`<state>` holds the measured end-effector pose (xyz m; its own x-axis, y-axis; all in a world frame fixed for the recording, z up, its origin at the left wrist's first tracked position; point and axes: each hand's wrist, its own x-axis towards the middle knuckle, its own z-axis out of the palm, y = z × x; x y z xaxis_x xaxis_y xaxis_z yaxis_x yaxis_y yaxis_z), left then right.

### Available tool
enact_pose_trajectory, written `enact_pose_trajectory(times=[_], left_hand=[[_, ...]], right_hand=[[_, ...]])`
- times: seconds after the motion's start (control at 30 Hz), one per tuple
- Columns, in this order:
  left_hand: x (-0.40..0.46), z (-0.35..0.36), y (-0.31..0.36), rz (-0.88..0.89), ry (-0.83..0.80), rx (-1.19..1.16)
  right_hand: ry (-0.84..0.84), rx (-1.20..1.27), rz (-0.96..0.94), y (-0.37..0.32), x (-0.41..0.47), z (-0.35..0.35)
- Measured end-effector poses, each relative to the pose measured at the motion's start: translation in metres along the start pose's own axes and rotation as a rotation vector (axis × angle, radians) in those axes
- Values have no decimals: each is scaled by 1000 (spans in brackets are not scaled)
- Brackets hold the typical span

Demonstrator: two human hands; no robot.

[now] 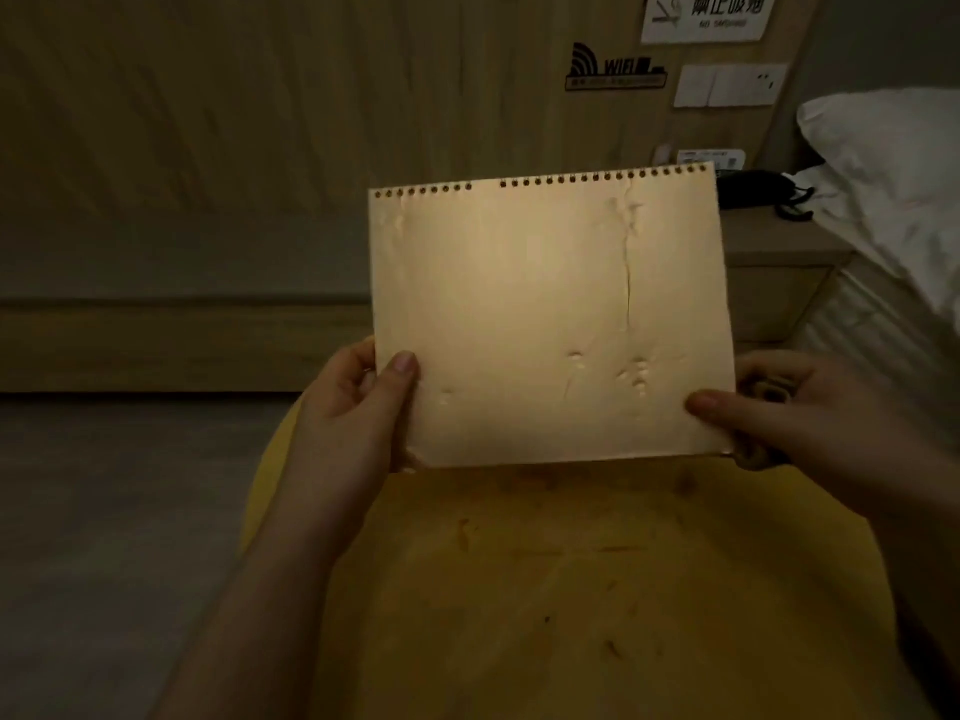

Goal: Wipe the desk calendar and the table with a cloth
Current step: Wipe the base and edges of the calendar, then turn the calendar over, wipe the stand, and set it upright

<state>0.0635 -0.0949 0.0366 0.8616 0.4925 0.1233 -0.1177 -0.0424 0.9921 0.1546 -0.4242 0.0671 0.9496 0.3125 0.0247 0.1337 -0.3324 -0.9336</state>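
Desk calendar [545, 324] up in the air above the yellow round table [571, 589], blank creased back toward the camera. Left hand [358, 407] pinching its lower left edge, thumb on front. Right hand [779, 413] clamped on the lower right corner, something brownish bunched behind, unclear what.

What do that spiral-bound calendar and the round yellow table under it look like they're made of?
The desk calendar: probably stiff card with a matte tan face, since it shows dents and one long crease. The table: likely wood or laminate, with grain-like streaks and scuffs on a dull yellow top.
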Motion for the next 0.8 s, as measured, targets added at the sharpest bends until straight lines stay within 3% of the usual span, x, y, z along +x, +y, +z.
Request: enact_pose_trajectory(times=[0.2, 0.4, 0.57, 0.8], left_hand=[[4, 12, -6, 94, 81, -71], [1, 14, -5, 180, 37, -128], [0, 15, -11, 168, 8, -136], [2, 20, -15, 145, 9, -135]], right_hand=[[3, -92, -55, -10, -13, 7], [170, 3, -82, -41, 7, -8], [77, 58, -50, -76, 32, -13], [77, 114, -48, -62, 40, -18]])
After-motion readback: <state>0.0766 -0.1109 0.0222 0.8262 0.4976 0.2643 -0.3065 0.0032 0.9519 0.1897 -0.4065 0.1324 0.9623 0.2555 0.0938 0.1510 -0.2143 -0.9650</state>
